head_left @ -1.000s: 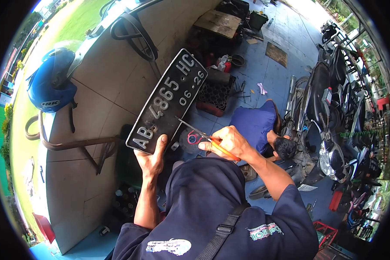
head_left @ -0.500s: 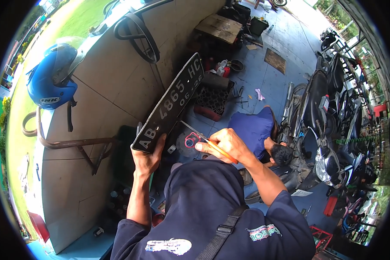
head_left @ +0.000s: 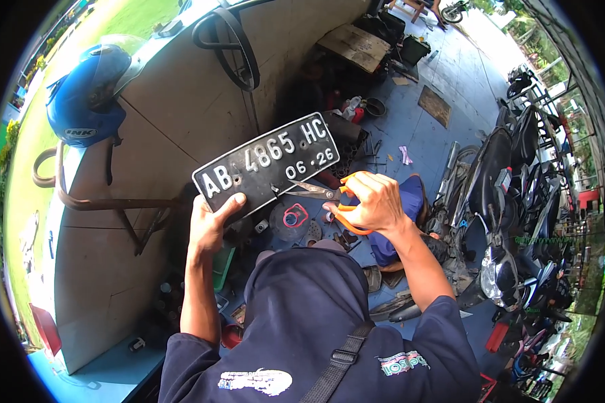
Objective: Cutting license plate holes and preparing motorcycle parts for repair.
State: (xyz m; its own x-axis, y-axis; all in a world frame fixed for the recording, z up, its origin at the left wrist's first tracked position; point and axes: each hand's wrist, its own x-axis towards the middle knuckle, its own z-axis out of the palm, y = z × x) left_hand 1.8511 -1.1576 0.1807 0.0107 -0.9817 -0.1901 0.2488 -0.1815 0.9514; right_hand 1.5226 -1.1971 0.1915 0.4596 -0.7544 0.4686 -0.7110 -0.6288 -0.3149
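My left hand [head_left: 207, 228] grips the lower left corner of a black number plate [head_left: 255, 185] with raised white characters, thumb on its face, the plate held tilted up to the right. My right hand [head_left: 370, 201] holds orange-handled scissors [head_left: 316, 190], their blades parted and pointing left at the plate's lower edge, by a small dark piece [head_left: 275, 190] sticking out there. Whether the blades touch it, I cannot tell. Below the plate stands a translucent container [head_left: 286, 228] with a red ring on top.
A co-worker in a blue shirt [head_left: 400, 252] is down on the floor beyond my right hand, beside a row of motorbikes [head_left: 491, 174]. A blue helmet [head_left: 87, 87] sits on the left wall [head_left: 134, 282], near bent metal bars [head_left: 101, 201]. A low wooden board [head_left: 353, 47] stands behind.
The plate has turned from steeply slanted to nearer level, its face fully toward me. The scissors have opened and swung nearly level. My right hand has moved slightly right and up.
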